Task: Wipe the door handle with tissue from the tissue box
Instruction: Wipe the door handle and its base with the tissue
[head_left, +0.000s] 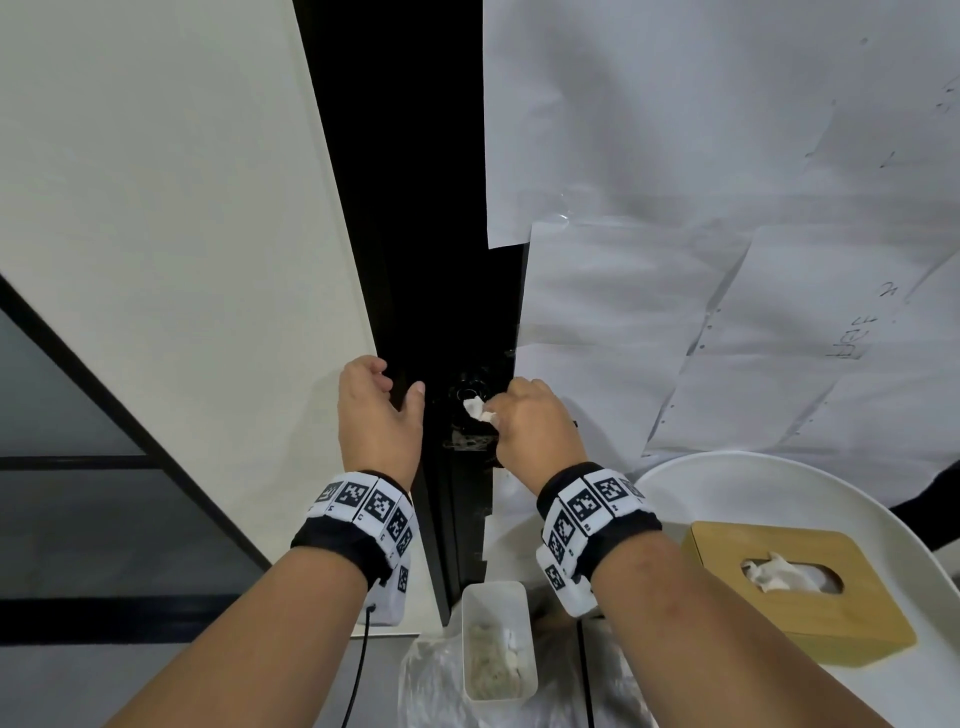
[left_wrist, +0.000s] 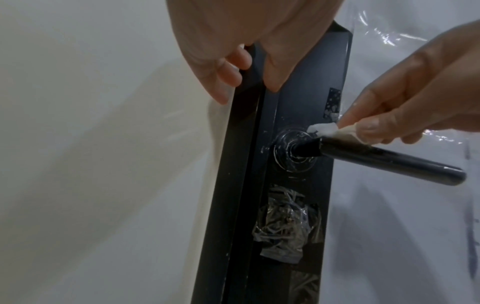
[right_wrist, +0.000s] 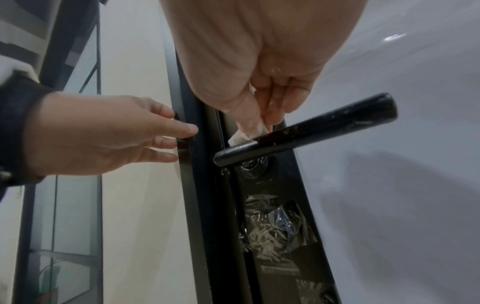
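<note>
Pinching tissue (left_wrist: 322, 129), right fingers (left_wrist: 374, 128) touch the horizontal, right-pointing door handle (left_wrist: 389, 162); left fingers (left_wrist: 226, 76) clasp door edge (left_wrist: 241, 164)

I see the door handle (left_wrist: 389, 161) is black w/ pale specks, tissue (left_wrist: 323, 129) white, tissue box (head_left: 727, 543) light wood-brown, wrist bands (head_left: 363, 506) blk/wht w/ square codes.

Behind the left hand (head_left: 376, 415) and right hand (head_left: 535, 421), each bare forearm wore a black fabric wristband (head_left: 322, 540) ringed with white plastic blocks printed with black square codes (head_left: 363, 501). A white boxy camera unit (head_left: 389, 600) hung beneath each, and a thin black cable (head_left: 358, 670) hung from the left one.
</note>
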